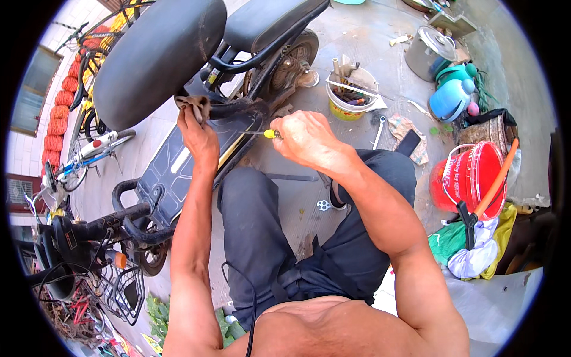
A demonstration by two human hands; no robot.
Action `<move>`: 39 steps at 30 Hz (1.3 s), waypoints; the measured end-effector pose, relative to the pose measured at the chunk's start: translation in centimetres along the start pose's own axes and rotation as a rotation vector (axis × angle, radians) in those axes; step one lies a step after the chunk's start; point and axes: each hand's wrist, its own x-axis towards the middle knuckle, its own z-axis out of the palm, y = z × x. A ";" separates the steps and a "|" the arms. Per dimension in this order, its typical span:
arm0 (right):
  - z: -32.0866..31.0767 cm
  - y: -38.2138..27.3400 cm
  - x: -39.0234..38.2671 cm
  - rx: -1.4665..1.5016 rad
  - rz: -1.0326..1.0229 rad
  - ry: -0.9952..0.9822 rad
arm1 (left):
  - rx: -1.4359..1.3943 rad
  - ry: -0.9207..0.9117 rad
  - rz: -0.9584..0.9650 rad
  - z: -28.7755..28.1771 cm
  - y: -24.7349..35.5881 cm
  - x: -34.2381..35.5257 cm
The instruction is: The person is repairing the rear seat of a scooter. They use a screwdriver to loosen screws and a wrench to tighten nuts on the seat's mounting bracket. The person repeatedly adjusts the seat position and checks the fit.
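While the yellow handle of a screwdriver (271, 134) is enclosed by the curled fingers of the right hand (306, 137), its thin shaft is pointed leftward, out of that grip and across the edge of the scooter's footboard (181, 162). Whether anything is touched by the tip cannot be told. In the left hand (201, 141), a dirty pale-and-brown piece (201, 106) (rag or part, it cannot be made out) is pinched by the fingertips, so that it is held just beyond the grip, close by the lower edge of the black front seat (160, 59). The two hands are kept apart, with the shaft between them.

The scooter is stood on a grey concrete floor (380, 50). By the right knee, a wrench (379, 132) is laid near a patterned cloth (421, 156), on which a dark phone (408, 143) is rested. Farther off, tools are gathered in a round bucket (346, 112) with a yellow wall. Along the right side, a lidded metal pot (421, 59), a blue jug (449, 101) and a red bucket (455, 185) are lined up. At the far left, bicycles (89, 149) are parked before a pale wall, beside which orange bundles (56, 125) are stacked.
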 end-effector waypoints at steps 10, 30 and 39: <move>-0.8 0.0 -0.7 -0.001 0.003 -0.042 | 0.039 -0.276 0.379 -1.4 0.1 3.0; -1.7 1.3 -1.0 0.053 0.103 -0.077 | 0.304 -0.374 0.758 9.4 11.9 10.8; -1.9 3.2 -2.6 0.007 0.115 -0.042 | 0.154 -0.383 0.629 4.7 11.5 11.6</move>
